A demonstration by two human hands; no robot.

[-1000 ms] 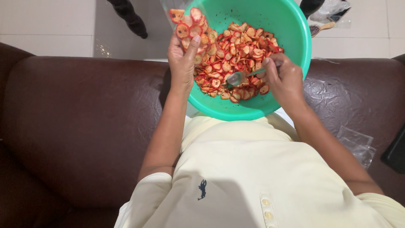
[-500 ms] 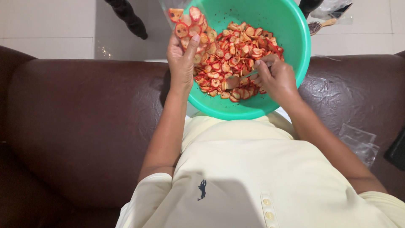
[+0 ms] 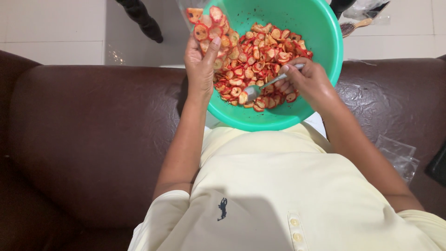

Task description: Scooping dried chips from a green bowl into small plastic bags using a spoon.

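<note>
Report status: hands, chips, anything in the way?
Left hand grips clear bag of red chips at green bowl rim. Right hand holds spoon, scoop end in the chips. Nothing in the way.

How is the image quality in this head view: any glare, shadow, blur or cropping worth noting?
Head view: even indoor light; soft sheen on the brown sofa and glare on the floor tiles; a shadow falls across the cream shirt. The left hand with its clear bag of chips, the right hand holding the spoon, and the green bowl are sharp; the bowl's top is cropped.
</note>
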